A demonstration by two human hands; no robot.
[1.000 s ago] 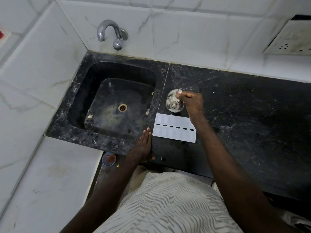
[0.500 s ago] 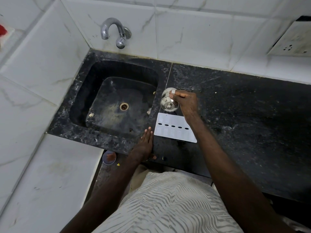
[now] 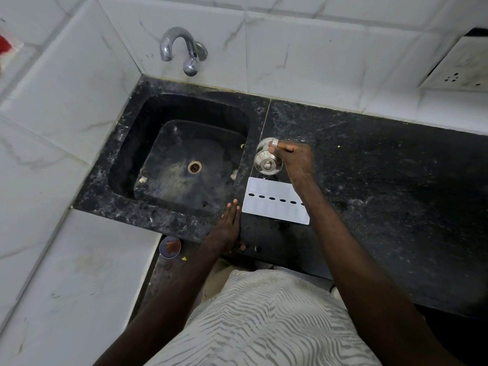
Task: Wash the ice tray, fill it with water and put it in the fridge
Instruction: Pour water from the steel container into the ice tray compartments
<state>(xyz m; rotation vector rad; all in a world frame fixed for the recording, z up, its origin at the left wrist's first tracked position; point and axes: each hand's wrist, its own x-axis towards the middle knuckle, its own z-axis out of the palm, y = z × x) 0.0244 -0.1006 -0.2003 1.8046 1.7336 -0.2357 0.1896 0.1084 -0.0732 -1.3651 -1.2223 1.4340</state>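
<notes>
Lying flat on the black speckled stone counter, the white rectangular plastic ice tray sits just right of the sink, its near long edge towards the person. A row of dark oval openings runs along its middle; the compartments show only faintly.

And here's the action: the right hand is curled round a small shiny steel cup, tipped on its side directly above the tray's far edge, base turned to the camera. What looks like a thin thread of water drops from it onto the tray, so I read this as the filling step, or possibly a rinse.

The left hand lies flat on the counter, fingers straight and together, holding nothing, just beside the tray's left short end, apparently not touching it.

Now, the handling. That tray looks thin, light and a little flexible, and wet plastic will be slippery. Once it's full, any twist or tilt should spill it. My call: take it by both short ends, one hand on each, lift it level and carry it slowly to the fridge.

Further out, the black stone sink sits with no water running, the curved chrome tap on the white tiled wall behind it, a switch plate at far right.
</notes>
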